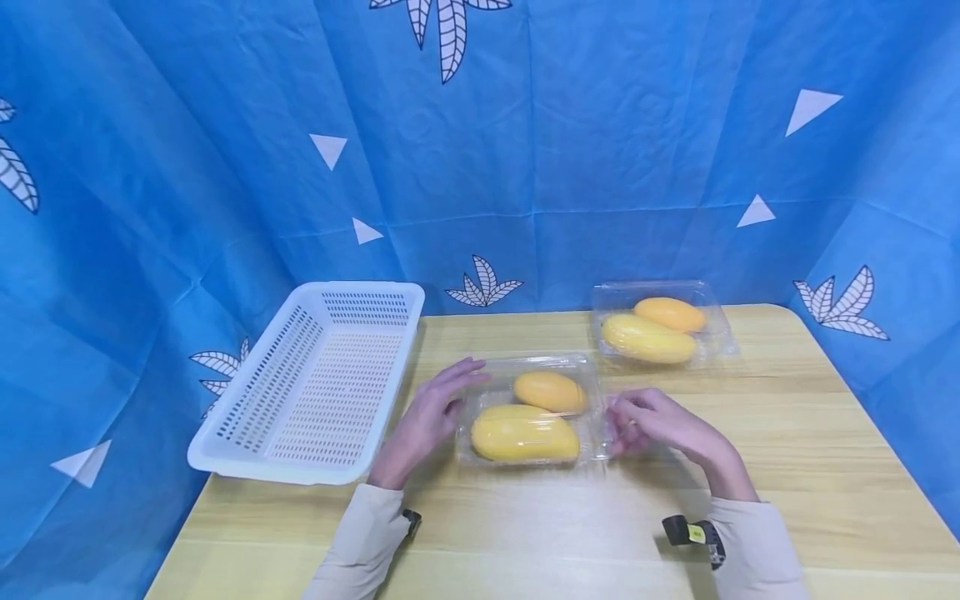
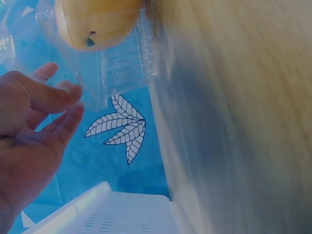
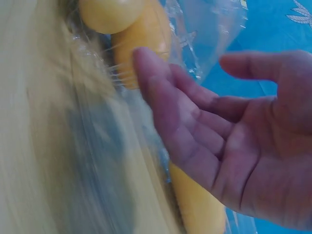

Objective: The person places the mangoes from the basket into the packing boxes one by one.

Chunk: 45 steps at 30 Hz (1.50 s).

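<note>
A clear plastic clamshell box [image 1: 528, 362] lies in the middle of the table, holding a yellow mango [image 1: 525, 435] and a smaller orange one [image 1: 550, 392]. My left hand [image 1: 431, 412] is at its left side, fingers reaching over the far left corner. In the left wrist view, those fingertips [image 2: 73, 92] are close against the clear plastic; contact is hard to make out. On the opposite side, my right hand [image 1: 652, 421] is beside the box's right edge flap. The right wrist view shows its thumb [image 3: 253, 66] apart from the loosely bent fingers, nothing gripped.
Behind and to the right, a second clear box [image 1: 708, 296] contains two more mangoes [image 1: 648, 339]. A white perforated basket [image 1: 411, 333] stands at the left, overhanging the table edge. A blue patterned curtain [image 1: 600, 150] surrounds the wooden table [image 1: 810, 467].
</note>
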Available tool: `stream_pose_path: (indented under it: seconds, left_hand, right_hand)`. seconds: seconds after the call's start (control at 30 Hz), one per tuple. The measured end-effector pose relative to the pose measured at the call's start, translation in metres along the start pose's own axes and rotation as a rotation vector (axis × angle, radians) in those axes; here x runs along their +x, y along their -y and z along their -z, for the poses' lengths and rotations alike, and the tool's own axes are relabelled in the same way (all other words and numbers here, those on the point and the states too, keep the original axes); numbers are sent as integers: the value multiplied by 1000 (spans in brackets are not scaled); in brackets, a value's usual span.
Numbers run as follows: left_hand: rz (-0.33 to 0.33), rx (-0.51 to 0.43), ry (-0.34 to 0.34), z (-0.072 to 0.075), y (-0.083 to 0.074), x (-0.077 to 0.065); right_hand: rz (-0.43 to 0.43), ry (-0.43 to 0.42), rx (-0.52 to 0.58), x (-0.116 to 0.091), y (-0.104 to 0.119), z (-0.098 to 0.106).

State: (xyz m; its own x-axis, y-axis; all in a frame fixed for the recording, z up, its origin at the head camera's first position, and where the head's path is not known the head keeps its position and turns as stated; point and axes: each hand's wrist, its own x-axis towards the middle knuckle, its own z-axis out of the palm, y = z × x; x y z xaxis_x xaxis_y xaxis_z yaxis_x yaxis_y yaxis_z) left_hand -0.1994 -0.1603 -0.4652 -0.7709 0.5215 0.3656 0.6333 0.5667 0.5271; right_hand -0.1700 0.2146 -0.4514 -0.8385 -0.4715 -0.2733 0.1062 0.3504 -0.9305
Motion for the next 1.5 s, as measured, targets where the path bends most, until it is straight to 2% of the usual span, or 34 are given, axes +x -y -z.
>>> stream_pose_path:
  seconds: [0.1, 0.23, 0.5, 0.77, 0.97, 1.1, 1.17, 1.3, 1.43, 1.5]
  left_hand:
    - [36, -10, 17, 1, -1, -1]
    - [59, -12, 24, 1, -2, -1]
    - [53, -3, 2, 0, -1, -2]
    - [50, 2, -24, 1, -6, -1]
    - [48, -29, -62, 9, -24, 0]
    - [24, -129, -62, 16, -48, 2]
    - [21, -211, -12, 17, -61, 3]
    - [53, -361, 167, 12, -84, 1]
    - [91, -507, 365, -4, -102, 0]
    - [100, -546, 455, -15, -108, -2]
  right_hand:
    - [-3, 45, -21, -3, -1, 1]
    - [-28, 99, 12, -5, 0, 0]
    - [-41, 240, 49, -9, 0, -2]
    - [-50, 291, 85, -7, -3, -5]
    - [-41, 322, 110, -5, -6, -5]
    - [-38, 333, 119, -4, -7, -5]
    - [-35, 329, 113, -3, -9, -5]
    - [-23, 325, 108, -2, -10, -4]
    - [-16, 324, 114, -2, -11, -3]
    - [-11, 327, 118, -2, -11, -3]
